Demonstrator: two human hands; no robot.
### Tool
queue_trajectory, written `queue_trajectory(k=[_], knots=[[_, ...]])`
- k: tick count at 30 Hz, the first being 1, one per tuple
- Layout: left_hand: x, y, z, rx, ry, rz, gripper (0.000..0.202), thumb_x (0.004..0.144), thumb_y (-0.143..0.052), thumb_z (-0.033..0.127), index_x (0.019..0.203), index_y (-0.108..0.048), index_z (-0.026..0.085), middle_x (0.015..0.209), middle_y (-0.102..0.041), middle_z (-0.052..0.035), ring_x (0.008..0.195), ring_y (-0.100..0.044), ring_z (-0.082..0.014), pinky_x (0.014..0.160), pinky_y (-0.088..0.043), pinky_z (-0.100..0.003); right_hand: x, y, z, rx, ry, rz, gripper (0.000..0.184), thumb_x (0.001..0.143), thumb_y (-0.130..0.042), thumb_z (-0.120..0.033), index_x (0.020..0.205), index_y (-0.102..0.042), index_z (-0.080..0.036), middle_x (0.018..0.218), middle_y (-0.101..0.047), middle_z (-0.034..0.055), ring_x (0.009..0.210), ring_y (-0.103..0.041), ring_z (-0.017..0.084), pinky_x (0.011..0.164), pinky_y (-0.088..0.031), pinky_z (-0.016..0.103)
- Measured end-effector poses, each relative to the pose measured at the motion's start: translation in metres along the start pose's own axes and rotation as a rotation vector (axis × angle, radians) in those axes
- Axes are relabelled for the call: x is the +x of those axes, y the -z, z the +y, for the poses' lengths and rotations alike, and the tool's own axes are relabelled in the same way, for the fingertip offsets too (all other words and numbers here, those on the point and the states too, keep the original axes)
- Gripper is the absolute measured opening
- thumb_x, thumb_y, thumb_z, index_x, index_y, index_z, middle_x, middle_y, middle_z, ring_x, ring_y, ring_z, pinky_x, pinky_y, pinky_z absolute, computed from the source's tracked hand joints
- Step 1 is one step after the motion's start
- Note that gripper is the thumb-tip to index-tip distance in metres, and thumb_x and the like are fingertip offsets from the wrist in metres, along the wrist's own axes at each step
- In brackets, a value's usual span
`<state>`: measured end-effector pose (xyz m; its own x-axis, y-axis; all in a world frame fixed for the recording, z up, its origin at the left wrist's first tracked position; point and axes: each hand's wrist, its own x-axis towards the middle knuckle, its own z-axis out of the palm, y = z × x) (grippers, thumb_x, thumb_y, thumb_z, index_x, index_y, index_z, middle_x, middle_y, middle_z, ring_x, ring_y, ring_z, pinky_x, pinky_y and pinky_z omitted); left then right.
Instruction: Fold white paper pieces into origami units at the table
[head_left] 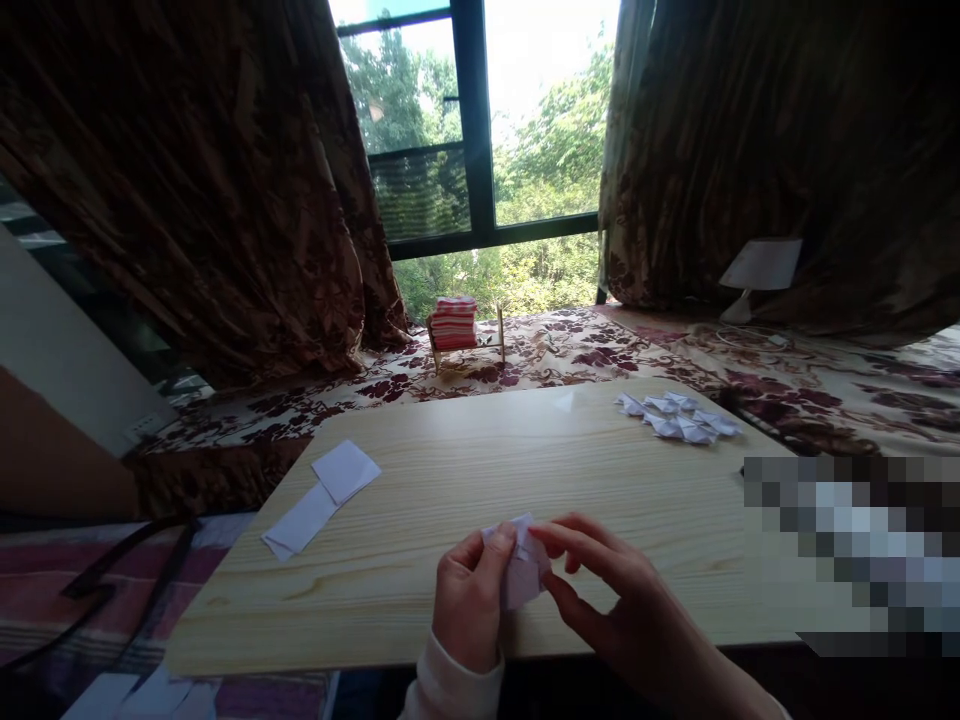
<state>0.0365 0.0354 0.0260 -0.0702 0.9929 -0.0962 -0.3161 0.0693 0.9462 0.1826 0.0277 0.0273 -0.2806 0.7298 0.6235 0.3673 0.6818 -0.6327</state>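
Note:
A small piece of folded white paper (526, 580) is held up over the near edge of the wooden table, with creased flaps at its top. My left hand (469, 600) grips it from the left, the thumb pressed flat on its face. At its right edge, the index finger and thumb of my right hand (626, 590) touch the paper, the fingers bent around that side. The left hand's other fingers are hidden behind the paper.
White paper sheets (346, 472) lie at the table's (450, 470) left. Several folded paper pieces (679, 417) are grouped at its far right. More papers (154, 695) lie below the left edge. Beyond are folded cloths (454, 325) on a small stand and a lamp (761, 265). A blurred patch covers the right side.

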Motion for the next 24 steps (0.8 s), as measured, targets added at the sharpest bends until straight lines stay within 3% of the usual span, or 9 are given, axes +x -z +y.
queue_trajectory(k=[5,13,21,24], knots=[[0.002,0.004,-0.006,-0.052,0.040,0.040,0.024,0.063,-0.072,0.039,0.061,-0.072,0.015,0.058,-0.066,-0.0029,0.053,-0.054,-0.0123,0.053,-0.044,-0.021,-0.002,-0.002,0.004,-0.060,0.062,0.023,0.034,0.083,-0.054,-0.012,0.114,-0.058,-0.027,0.097,-0.063,0.0052,0.086,-0.061,0.017,0.071,-0.054,0.029],[-0.001,0.004,-0.004,0.044,0.010,0.004,0.028,0.067,-0.070,0.041,0.063,-0.072,0.014,0.059,-0.067,-0.0030,0.055,-0.055,-0.0132,0.056,-0.044,-0.023,0.002,0.000,0.003,-0.116,0.146,0.052,0.031,0.085,-0.054,-0.009,0.110,-0.060,-0.026,0.084,-0.062,0.0033,0.076,-0.058,0.016,0.065,-0.050,0.028],[-0.004,0.000,0.001,0.148,-0.078,0.007,0.028,0.072,-0.067,0.040,0.070,-0.074,0.013,0.064,-0.071,-0.0042,0.060,-0.060,-0.0152,0.058,-0.045,-0.023,0.008,0.002,0.001,-0.100,0.044,-0.013,0.013,0.088,-0.051,-0.017,0.091,-0.063,-0.022,0.080,-0.061,0.0034,0.073,-0.057,0.016,0.064,-0.047,0.027],[-0.006,-0.001,0.004,0.158,-0.084,-0.055,0.030,0.073,-0.066,0.039,0.080,-0.075,0.012,0.074,-0.074,-0.0068,0.068,-0.064,-0.0189,0.064,-0.048,-0.025,0.012,0.003,-0.001,-0.072,0.005,-0.018,0.012,0.087,-0.052,-0.018,0.084,-0.063,-0.021,0.077,-0.059,0.0024,0.070,-0.057,0.014,0.063,-0.046,0.025]])
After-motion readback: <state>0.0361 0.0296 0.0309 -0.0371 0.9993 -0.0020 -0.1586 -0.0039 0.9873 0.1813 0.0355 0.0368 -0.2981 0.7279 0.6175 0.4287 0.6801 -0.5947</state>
